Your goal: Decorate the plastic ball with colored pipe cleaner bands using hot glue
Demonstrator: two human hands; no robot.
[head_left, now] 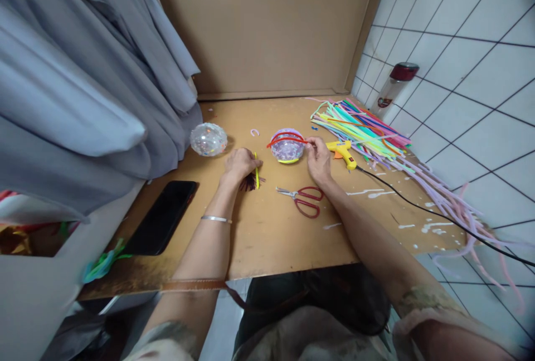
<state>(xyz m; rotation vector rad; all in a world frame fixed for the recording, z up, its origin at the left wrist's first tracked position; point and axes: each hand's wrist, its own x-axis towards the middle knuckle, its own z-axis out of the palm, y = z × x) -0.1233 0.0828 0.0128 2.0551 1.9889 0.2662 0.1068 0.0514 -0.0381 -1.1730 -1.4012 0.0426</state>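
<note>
My right hand (318, 159) pinches the end of a red pipe cleaner (288, 139), which curves across a clear ball with purple specks (287, 151). Yellow shows along the ball's lower edge. To the left, my left hand (242, 164) is closed at a short yellow pipe cleaner (257, 171), its fingertips partly hidden. Beneath that hand lies a small bundle of dark, thin strands (249, 183). Red-handled scissors (307, 199) rest between my forearms, blades pointing left. Just beyond my right hand lies a yellow glue gun (343, 152).
A second clear ball (208, 140) sits at left, by the grey curtain (96, 71). A black phone (163, 217) lies near the front left. Many colourful pipe cleaners (363, 130) cover the right side, beside a red-lidded bottle (395, 89). The black cord (418, 202) trails right.
</note>
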